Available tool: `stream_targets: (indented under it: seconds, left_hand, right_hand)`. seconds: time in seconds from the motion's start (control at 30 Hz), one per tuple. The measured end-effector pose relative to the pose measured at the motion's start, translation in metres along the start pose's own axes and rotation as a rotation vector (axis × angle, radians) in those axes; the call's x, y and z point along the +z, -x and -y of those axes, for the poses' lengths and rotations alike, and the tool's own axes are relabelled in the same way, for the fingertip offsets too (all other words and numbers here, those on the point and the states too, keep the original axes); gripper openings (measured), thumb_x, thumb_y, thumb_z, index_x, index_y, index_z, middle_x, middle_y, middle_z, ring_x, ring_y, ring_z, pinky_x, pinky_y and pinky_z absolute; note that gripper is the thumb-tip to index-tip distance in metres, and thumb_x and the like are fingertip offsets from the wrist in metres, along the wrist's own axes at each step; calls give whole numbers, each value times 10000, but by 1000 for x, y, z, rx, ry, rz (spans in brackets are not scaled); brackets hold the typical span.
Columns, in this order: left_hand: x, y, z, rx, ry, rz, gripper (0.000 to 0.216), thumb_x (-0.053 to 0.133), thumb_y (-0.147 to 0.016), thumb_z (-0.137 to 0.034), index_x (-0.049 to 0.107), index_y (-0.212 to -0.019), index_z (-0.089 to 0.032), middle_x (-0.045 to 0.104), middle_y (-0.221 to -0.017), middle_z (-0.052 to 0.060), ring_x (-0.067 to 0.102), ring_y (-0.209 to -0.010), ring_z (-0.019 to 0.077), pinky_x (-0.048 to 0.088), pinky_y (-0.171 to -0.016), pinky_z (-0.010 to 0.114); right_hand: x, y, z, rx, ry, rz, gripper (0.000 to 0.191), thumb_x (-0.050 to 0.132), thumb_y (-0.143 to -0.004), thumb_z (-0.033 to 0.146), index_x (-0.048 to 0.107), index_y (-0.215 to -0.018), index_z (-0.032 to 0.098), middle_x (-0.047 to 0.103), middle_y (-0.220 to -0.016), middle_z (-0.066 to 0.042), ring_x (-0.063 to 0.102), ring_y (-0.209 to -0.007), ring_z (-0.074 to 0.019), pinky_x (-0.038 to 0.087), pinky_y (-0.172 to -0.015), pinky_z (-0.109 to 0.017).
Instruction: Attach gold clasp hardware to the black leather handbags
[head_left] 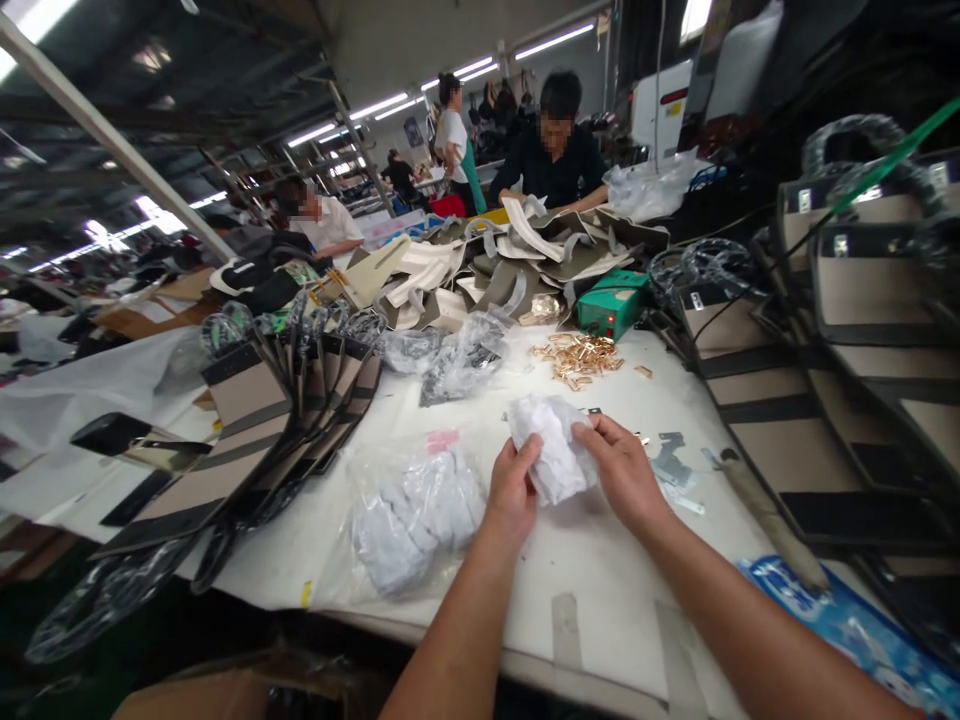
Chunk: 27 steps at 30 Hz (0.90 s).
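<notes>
Both my hands grip a crumpled white paper-wrapped packet (551,445) just above the white table (585,590). My left hand (512,492) pinches its lower left side, fingers closed on it. My right hand (619,468) holds its right edge, fingers curled round it. Left of my hands lies a clear plastic bag (409,515) filled with several similar white wrapped packets. A heap of small gold metal fittings (581,358) lies farther back on the table.
Stacked beige-and-black bag panels lie at the left (255,440) and at the right (840,400). A green box (613,303) and loose bag pieces (480,270) sit behind. Flat metal parts (667,462) lie beside my right hand. Other people work at the far side.
</notes>
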<state>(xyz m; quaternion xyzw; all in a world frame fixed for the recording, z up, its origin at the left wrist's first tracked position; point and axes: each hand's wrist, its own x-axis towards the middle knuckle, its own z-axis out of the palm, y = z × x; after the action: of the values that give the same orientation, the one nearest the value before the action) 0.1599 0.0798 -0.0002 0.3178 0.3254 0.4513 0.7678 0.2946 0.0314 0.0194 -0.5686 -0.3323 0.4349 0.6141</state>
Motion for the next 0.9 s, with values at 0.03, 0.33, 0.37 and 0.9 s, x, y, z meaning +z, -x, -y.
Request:
stream_targets:
  seconds: [0.03,0.33,0.37,0.9]
  left_hand:
    - [1,0,0,-6,15,-15,418,770,-768,-369,661,-1099,-137,741,-1028,101,687,-973,251,513,-861,341]
    - [6,2,-1,-91,146,-97,468,748,-773,-456,696,-1093,-120,718,-1163,142,639,-1146,310,499,-985,402]
    - [7,4,-1,-100,163,-56,513,710,-798,-512,686,-1135,-125,705,-1193,145,628,-1165,308,493,-995,403]
    - [-9,20,5,-65,226,-126,303,749,-685,-225,734,-974,-132,769,-960,78,691,-1024,262,510,-941,350]
  right_hand:
    - [0,0,1,20,-73,-8,305,648,-823,511,605,-810,209,580,-667,22,486,-583,-144,378,-537,-252]
    - [-2,3,10,80,-400,-15,199,740,-768,402,650,-788,227,617,-621,44,502,-507,-129,415,-524,-249]
    - [-2,4,10,86,-414,-4,191,744,-765,390,651,-776,224,627,-623,43,521,-514,-132,426,-529,-249]
    - [-15,-9,11,359,-935,-70,190,580,-839,192,702,-983,167,783,-900,-44,738,-897,-242,587,-881,-371]
